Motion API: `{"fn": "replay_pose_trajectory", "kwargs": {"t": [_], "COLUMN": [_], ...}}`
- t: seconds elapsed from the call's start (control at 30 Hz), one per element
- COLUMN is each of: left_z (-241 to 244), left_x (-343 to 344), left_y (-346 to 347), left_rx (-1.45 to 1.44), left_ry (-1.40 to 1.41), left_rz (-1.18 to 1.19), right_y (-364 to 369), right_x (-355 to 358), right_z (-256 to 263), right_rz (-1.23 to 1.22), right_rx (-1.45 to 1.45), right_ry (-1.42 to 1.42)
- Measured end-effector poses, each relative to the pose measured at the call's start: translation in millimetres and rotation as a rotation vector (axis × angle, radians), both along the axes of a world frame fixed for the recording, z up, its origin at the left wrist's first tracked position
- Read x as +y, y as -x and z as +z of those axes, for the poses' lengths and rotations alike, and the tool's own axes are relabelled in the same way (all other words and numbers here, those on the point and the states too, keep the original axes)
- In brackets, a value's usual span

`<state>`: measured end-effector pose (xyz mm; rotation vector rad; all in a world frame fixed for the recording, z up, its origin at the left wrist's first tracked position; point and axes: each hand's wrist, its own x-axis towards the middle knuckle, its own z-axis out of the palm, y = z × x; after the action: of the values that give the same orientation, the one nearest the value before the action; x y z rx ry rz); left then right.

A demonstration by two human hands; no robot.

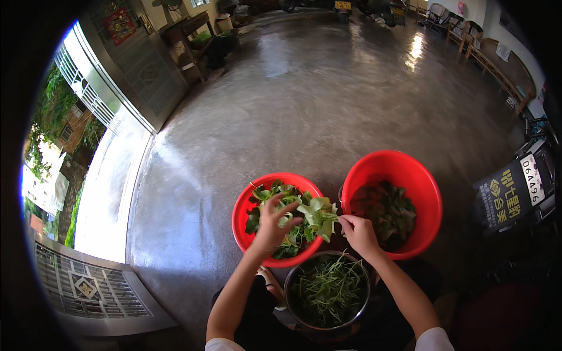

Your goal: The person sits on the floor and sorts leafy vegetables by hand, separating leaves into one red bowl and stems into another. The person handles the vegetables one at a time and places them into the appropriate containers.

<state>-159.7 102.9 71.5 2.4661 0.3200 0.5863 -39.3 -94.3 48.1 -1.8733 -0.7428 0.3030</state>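
Note:
A sprig of leafy greens [321,214] is pinched by its stems in the fingertips of my right hand [359,232]. My left hand [273,221], its fingers spread, is over a red plastic basin [238,232] heaped with leafy greens [290,248]. The sprig's leaves reach over the basin's right rim. To the right stands a deep red plastic bucket [423,193] with more leaves [393,215] at its bottom. Closest to me, a round metal bowl [287,293] holds green stems and leaves [329,287].
A concrete floor [281,114] surrounds the containers. At the left is an open metal door [145,66] beside a bright doorway. On the right, a motorcycle's mudflap [500,197] bears writing below a plate. Bamboo chairs [459,33] line the far right wall; motorbikes [382,11] stand at the back.

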Motion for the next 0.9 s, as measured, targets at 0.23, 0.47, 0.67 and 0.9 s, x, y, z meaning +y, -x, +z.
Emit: {"fn": "replay_pose_trajectory", "kwargs": {"t": [0.23, 0.47, 0.67, 0.9], "left_z": [17, 24, 38, 45], "left_x": [-75, -101, -146, -185], "left_y": [-9, -28, -49, -79], "left_rx": [0.024, -0.076, -0.169, -0.057], "left_ry": [-0.292, -0.345, -0.308, -0.011], "left_rz": [-0.152, -0.264, -0.149, -0.072], "right_y": [26, 22, 9, -3], "right_x": [-24, -56, -81, -104], "right_z": [31, 28, 40, 46], "right_rz": [0.025, -0.100, -0.194, -0.305], "right_rx": [0.034, -0.282, -0.486, -0.487], "right_ry": [0.015, 0.084, 0.136, 0.031]}}
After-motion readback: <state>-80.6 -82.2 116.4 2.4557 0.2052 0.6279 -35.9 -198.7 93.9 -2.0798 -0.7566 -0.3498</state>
